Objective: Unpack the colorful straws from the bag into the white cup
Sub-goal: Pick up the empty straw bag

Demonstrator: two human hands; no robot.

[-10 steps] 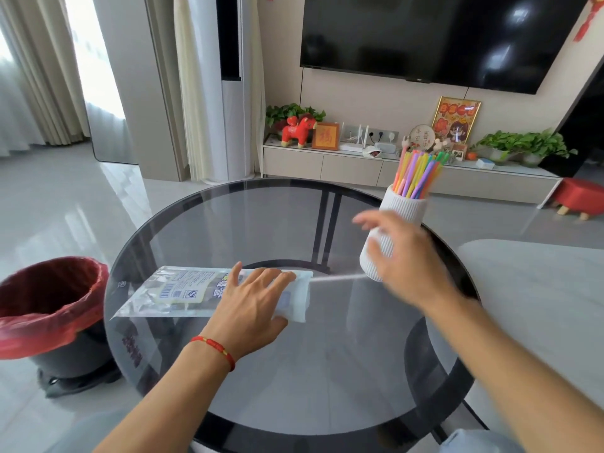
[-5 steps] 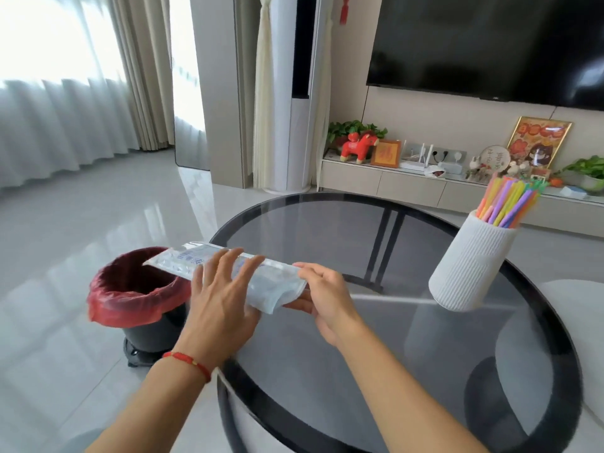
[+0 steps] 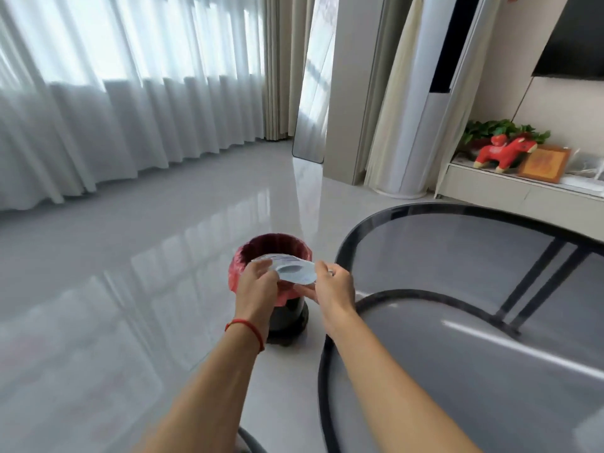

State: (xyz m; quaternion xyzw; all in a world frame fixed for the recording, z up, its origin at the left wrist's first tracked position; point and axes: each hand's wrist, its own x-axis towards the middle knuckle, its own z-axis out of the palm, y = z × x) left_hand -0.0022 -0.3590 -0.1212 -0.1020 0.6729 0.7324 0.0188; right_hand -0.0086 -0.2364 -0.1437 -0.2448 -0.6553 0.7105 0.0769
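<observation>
Both hands hold the crumpled clear bag [image 3: 294,271] over the red-lined trash bin [image 3: 271,256], which stands on the glossy grey tile floor [image 3: 130,273] just off the left edge of the desk [image 3: 457,256]. The left hand [image 3: 256,284], a red string at its wrist, has its grip pinched on the bag's left end; the right hand [image 3: 333,286] has its grip curled round the right end. The desk is round, dark glass with a black rim. Sheer white curtains [image 3: 114,119] line the far window; a red horse figurine [image 3: 503,152] sits on a low cabinet [image 3: 523,191] beyond the desk's far edge.
</observation>
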